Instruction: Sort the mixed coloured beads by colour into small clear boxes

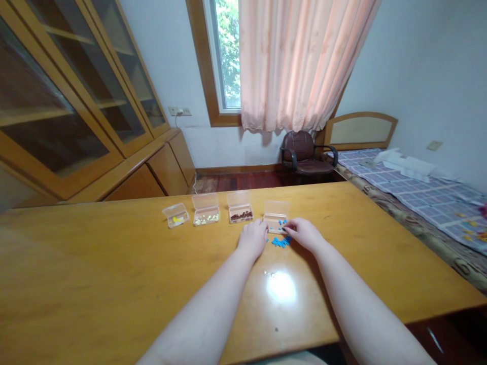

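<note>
A small clear plastic box point(271, 223) stands on the table with its lid raised and a few small blue pieces inside. At its left side my left hand point(252, 239) has its fingers curled together, the fingertips against the box's edge. My right hand point(305, 234) is at the front right corner, thumb and fingers pinched together; whatever is between them is too small to make out. Just in front of the box, between my hands, lies a loose pile of blue pieces point(280, 242). One more blue piece point(267, 240) lies near my left thumb.
To the left stand three more lidded boxes, all open: one with dark brown pieces point(242, 216), one with pale pieces point(206, 219), one with yellow pieces point(177, 220). Beyond the wooden table point(114, 274) are a chair point(304, 154), a bed point(414, 187) and a cabinet point(131, 157).
</note>
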A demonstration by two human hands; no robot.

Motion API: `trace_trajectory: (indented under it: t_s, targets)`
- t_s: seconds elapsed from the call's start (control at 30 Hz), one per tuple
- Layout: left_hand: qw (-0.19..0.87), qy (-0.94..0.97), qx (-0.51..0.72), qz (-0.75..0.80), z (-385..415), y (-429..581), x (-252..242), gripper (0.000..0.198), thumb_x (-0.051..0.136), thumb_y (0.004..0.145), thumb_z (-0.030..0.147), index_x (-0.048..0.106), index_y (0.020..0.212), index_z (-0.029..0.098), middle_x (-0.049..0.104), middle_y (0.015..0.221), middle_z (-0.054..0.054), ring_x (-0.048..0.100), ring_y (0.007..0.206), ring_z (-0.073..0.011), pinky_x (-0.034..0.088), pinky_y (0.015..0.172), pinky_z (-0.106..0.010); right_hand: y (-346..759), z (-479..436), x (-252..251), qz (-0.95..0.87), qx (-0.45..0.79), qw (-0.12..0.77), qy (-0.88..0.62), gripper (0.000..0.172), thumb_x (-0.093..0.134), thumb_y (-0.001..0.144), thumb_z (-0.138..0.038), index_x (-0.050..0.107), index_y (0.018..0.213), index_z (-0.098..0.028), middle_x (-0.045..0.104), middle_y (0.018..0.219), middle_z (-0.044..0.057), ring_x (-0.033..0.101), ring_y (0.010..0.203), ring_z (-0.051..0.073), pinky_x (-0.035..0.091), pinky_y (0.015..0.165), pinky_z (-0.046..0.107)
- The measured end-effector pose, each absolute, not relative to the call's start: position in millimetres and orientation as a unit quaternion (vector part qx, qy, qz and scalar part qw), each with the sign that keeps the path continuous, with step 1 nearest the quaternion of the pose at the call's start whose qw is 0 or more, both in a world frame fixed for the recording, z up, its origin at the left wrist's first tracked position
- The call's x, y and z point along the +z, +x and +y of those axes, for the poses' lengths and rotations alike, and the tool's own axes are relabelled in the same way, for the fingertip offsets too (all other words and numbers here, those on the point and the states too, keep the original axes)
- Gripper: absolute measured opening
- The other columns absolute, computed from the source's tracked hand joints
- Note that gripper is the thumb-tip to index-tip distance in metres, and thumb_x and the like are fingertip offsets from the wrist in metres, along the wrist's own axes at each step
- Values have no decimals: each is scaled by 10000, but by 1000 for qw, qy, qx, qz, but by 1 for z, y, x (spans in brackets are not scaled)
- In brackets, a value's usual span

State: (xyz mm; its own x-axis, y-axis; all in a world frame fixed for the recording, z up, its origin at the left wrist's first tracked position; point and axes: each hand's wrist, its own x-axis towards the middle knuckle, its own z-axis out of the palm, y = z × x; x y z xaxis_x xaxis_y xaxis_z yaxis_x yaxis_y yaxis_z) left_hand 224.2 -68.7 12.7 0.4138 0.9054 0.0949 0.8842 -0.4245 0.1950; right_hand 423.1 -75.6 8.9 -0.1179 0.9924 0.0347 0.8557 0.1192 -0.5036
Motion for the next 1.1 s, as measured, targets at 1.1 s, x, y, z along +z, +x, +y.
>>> trace_trajectory:
  t_s: [1.1]
  targets:
    - [69,836,19,543,-76,224,14,265,460,871,307,555,1065,152,636,992,-133,631,918,-262,496,770,-387,426,-85,26,-757,139,64,-635,218,524,746,-215,736,797,-221,710,764,51,599,660,158,370,588,235]
